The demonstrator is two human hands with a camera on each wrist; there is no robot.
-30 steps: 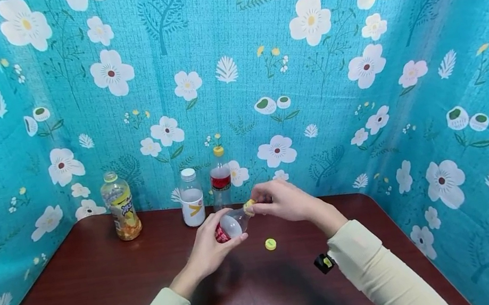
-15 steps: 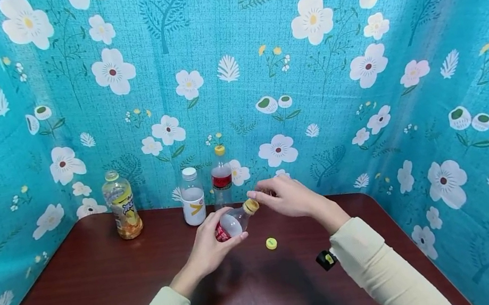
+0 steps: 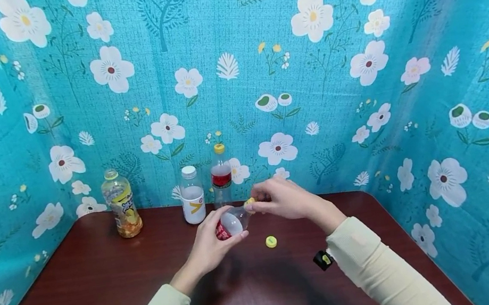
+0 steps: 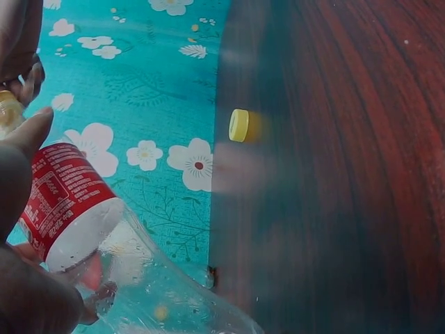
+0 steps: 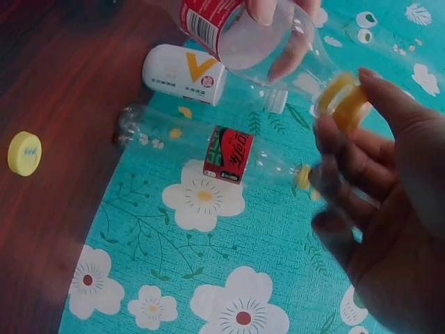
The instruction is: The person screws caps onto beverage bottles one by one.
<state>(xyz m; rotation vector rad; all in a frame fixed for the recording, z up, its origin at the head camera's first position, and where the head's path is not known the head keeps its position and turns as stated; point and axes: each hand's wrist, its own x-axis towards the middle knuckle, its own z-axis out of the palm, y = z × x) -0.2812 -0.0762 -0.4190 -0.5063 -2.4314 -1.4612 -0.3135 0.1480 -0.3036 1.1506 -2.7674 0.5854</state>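
Left hand [image 3: 208, 247] grips a tilted red-labelled plastic bottle [image 3: 233, 223]; right hand [image 3: 285, 199] pinches its yellow cap [image 5: 352, 110], seemingly mid-twist, calling for steady turning

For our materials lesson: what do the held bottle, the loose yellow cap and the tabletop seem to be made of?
Held bottle: probably glossy plastic, being see-through with bright highlights. Loose yellow cap: likely opaque plastic, evenly coloured. Tabletop: wood or wood-look laminate, glossy; streaky grain and reflections show.
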